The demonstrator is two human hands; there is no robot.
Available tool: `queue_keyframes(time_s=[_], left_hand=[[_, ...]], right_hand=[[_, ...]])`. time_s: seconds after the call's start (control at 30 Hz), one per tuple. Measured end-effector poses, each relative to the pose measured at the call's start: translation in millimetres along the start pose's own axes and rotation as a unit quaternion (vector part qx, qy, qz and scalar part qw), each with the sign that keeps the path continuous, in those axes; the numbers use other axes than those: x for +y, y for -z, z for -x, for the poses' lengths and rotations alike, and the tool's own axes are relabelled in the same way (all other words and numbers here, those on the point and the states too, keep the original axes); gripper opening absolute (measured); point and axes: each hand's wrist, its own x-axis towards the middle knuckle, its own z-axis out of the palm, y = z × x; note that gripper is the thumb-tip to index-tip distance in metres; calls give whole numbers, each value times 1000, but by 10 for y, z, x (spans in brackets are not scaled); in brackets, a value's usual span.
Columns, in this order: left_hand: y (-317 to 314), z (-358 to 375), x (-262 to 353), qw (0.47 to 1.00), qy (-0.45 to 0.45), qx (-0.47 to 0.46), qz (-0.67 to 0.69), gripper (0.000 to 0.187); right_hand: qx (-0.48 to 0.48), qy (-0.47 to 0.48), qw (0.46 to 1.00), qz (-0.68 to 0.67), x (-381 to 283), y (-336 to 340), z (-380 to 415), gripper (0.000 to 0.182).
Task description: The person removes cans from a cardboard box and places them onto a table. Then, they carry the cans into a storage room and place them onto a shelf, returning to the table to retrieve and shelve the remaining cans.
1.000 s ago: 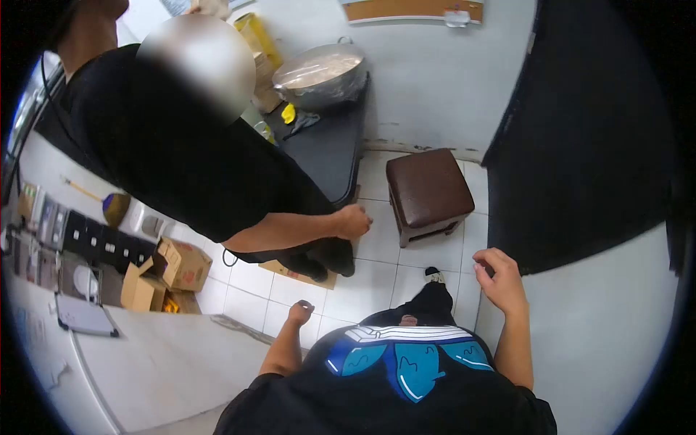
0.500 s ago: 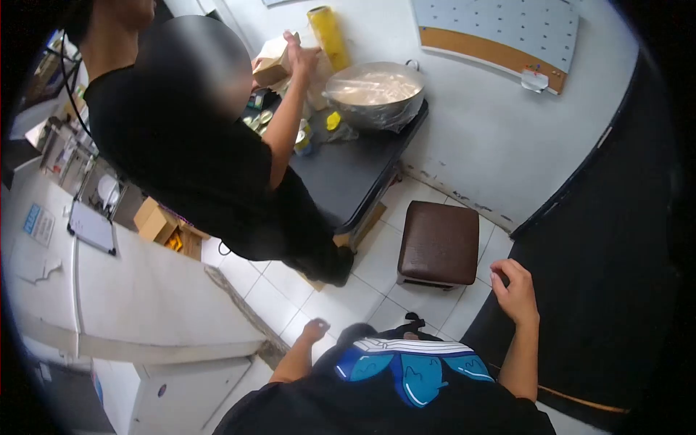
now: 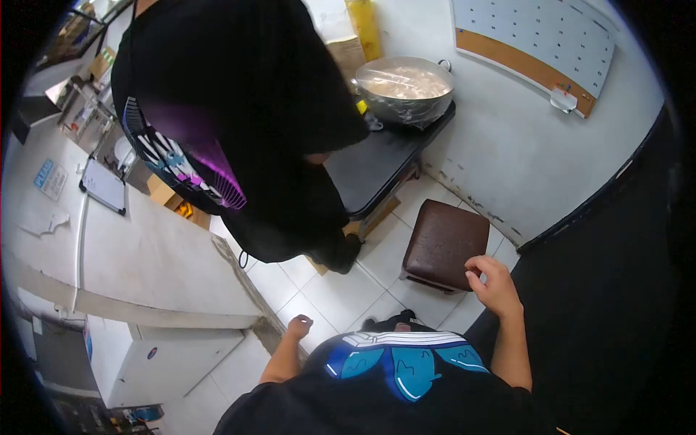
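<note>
My left hand [image 3: 299,325] hangs low at my left side over the white floor tiles, its fingers curled in and nothing showing in them. On the other side, my right hand [image 3: 496,284] is held out in front of me, fingers loosely bent with a gap at the thumb, also holding nothing. Its fingertips overlap the near right corner of a brown padded stool [image 3: 446,243] in this view. Between my hands is the front of my black shirt with a blue print [image 3: 413,366].
A person in black [image 3: 254,123] stands ahead on the left at a black table [image 3: 370,170]. A large metal pot [image 3: 409,90] covered with clear plastic sits on it. A wall calendar board [image 3: 536,47] hangs at upper right; a white cabinet [image 3: 167,362] stands lower left.
The other person has bent or turned, so their hands and the box they held are now hidden. My right hand has shifted left, to overlap the stool. My view has shifted slightly.
</note>
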Motion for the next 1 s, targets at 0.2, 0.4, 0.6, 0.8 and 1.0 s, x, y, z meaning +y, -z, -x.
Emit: queue_keyframes(time_s=[0.2, 0.4, 0.6, 0.8, 1.0], left_hand=[[12, 331, -381, 999, 9, -17, -32, 31], [12, 188, -658, 995, -102, -12, -19, 32], [340, 280, -110, 995, -23, -75, 67, 36], [513, 221, 555, 986, -118, -97, 63, 38], [785, 313, 1678, 966, -231, -100, 60, 37]], right_hand=[[-23, 25, 999, -7, -261, -215, -253, 16], [-64, 83, 994, 7, -470, -558, -444, 17], [-112, 93, 989, 4, -628, -842, -646, 19], [-150, 103, 983, 11, -649, -994, -834, 20], [-190, 73, 979, 8, -501, -914, -1017, 23]])
